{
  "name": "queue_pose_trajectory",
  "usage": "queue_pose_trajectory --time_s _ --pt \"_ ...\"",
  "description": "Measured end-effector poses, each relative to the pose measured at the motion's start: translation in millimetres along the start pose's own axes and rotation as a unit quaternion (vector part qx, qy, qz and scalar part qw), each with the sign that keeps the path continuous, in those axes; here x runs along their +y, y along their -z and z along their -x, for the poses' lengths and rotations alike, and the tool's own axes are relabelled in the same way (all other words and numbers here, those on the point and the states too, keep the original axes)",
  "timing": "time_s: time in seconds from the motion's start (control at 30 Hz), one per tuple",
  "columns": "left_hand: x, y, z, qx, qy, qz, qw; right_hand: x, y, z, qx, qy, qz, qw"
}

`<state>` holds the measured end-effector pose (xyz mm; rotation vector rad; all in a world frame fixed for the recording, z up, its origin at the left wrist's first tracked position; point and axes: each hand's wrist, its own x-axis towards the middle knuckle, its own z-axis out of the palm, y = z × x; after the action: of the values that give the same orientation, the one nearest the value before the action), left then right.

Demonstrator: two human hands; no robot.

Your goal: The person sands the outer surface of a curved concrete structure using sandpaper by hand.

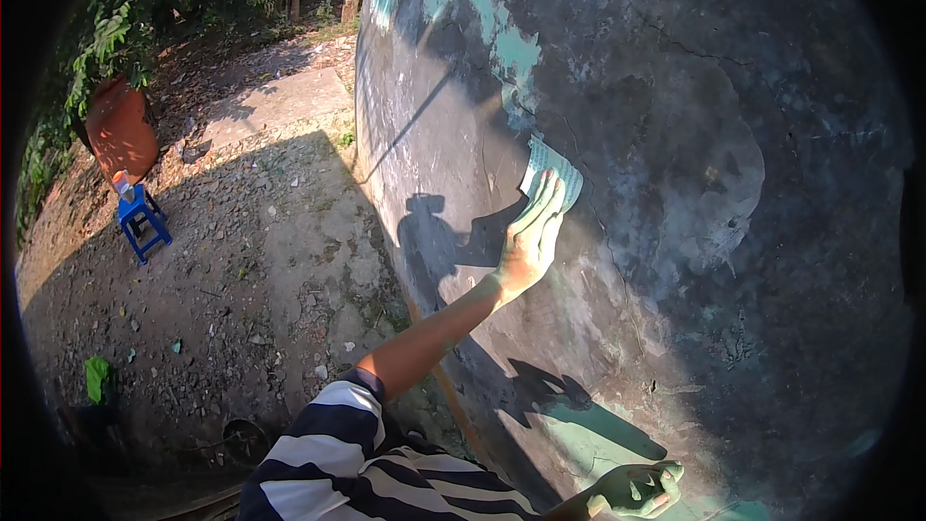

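Observation:
My left hand [529,249] is pressed flat against a dark grey wall [666,183], its fingers over a sheet of sandpaper [554,166]. The sheet's pale, printed backing faces out, and one corner lifts off the wall. Green dust coats the fingers. At the lower right, my right hand [641,490] is loosely curled, palm upward, near the wall, with green dust on it. Nothing shows in its palm. Turquoise paint patches [511,48] remain on the wall above the sandpaper, and a larger green patch [617,420] lies near my right hand.
On the stony ground to the left stands a blue plastic stool [143,222] with a small orange-and-white container [122,185] on it. Behind it is a reddish-orange object [122,130]. A bright green item [97,379] lies lower left. Concrete slabs [289,108] run beside the wall.

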<state>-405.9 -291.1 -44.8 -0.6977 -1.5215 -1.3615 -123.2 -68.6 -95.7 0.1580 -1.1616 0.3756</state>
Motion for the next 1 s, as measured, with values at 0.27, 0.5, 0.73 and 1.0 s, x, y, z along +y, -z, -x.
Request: queue_pose_trajectory --time_s 0.27,0.5,0.73,1.0 --pt "-57 5 -43 0.044 0.033 0.017 0.998 -69 -91 -5 -0.269 -0.246 -0.233 0.901" --pt "-48 14 1 -0.047 -0.092 0.011 0.995 -80 -204 2 -0.358 -0.066 -0.153 0.919" --pt "-79 16 -66 -0.038 -0.118 0.000 0.992 -77 -267 31 -0.365 0.062 -0.028 0.929" --pt "-74 20 -24 -0.069 -0.124 0.022 0.990 -79 -285 47 -0.284 0.121 0.124 0.943"
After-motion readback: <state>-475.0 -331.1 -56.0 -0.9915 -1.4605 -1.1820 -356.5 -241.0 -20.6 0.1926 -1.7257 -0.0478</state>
